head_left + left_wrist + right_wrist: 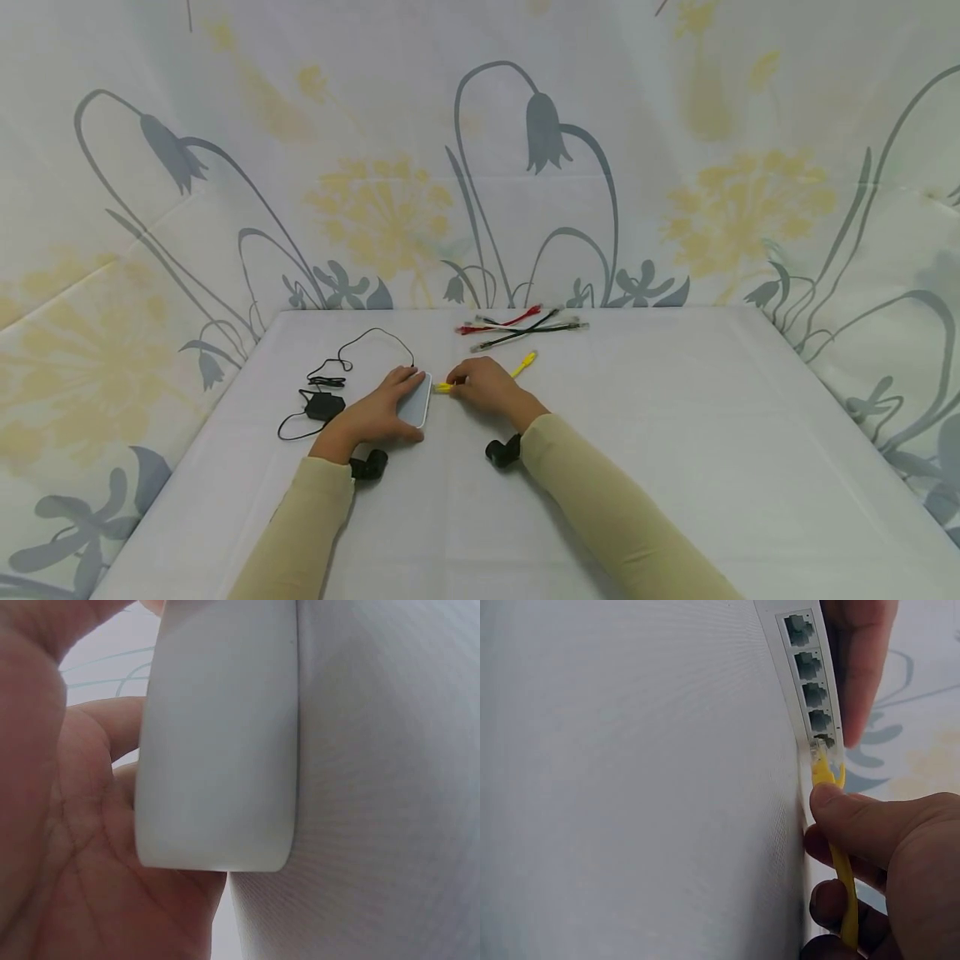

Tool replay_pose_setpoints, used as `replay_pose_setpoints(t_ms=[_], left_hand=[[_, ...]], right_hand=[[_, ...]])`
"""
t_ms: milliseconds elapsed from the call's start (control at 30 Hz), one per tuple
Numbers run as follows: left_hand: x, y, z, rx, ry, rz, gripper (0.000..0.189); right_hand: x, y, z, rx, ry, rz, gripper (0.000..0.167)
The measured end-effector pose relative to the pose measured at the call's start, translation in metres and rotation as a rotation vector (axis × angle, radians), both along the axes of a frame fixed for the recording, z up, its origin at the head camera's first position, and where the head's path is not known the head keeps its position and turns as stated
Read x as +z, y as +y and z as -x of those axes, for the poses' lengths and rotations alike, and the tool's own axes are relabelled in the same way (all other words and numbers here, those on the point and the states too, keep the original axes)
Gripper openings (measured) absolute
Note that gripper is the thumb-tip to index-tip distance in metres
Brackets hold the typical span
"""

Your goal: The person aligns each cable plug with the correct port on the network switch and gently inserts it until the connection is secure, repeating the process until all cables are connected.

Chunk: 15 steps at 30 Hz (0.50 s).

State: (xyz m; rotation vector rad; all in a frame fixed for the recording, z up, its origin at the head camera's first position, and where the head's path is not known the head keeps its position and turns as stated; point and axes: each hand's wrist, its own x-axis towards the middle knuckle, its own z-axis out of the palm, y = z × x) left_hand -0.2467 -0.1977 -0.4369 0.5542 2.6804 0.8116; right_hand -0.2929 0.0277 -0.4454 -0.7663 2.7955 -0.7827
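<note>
A white network switch (416, 406) lies on the table under my left hand (375, 412), which grips it with the thumb at the near end and the fingers at the far end. My right hand (486, 385) pinches a yellow Ethernet cable (844, 874) just behind its plug. In the right wrist view, the clear plug (820, 750) is at the last of several ports in a row (814, 694); whether it is seated inside cannot be told. The left wrist view shows the switch's plain side (217, 742) beside the palm.
A black power adapter (325, 407) with a thin black cord (327, 382) lies left of the switch, the cord leading to its far end. Several red, black and white Ethernet cables (525, 328) lie crossed near the table's back edge. Patterned cloth (390, 208) hangs behind.
</note>
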Motion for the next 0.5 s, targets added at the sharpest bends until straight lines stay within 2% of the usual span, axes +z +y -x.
replay_pose_setpoints(t_ms=[233,500], left_hand=[[0.0001,0.0005,0.0007,0.002,-0.001,0.013,0.101],[0.001,-0.0002,0.0009,-0.01,0.015,0.016,0.1]], right_hand=[[-0.0029,0.0018,0.0001,0.007,0.047,0.022,0.022],[-0.0029,0.0026,-0.0008,0.005,0.053,0.06,0.022]])
